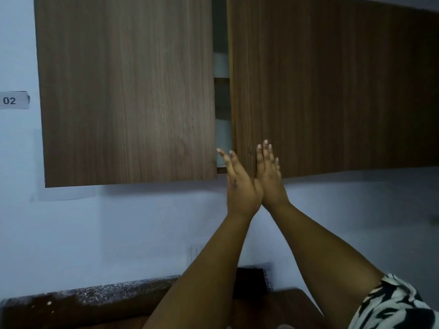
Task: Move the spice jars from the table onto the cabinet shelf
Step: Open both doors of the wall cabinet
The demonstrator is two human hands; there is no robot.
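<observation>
A wall cabinet with two brown wood-grain doors fills the upper view. The left door (126, 91) and right door (332, 84) stand almost closed, with a narrow gap (222, 96) between them showing a shelf edge inside. My left hand (240, 184) reaches up with straight fingers at the lower corner of the left door, by the gap. My right hand (269, 172) lies flat with straight fingers against the lower inner edge of the right door. No spice jars are in view.
A pale wall (118, 233) runs below the cabinet, with a paper label reading 02 (14, 100) at the left. A dark speckled counter edge (95, 293) and a brown table surface (273, 309) lie at the bottom.
</observation>
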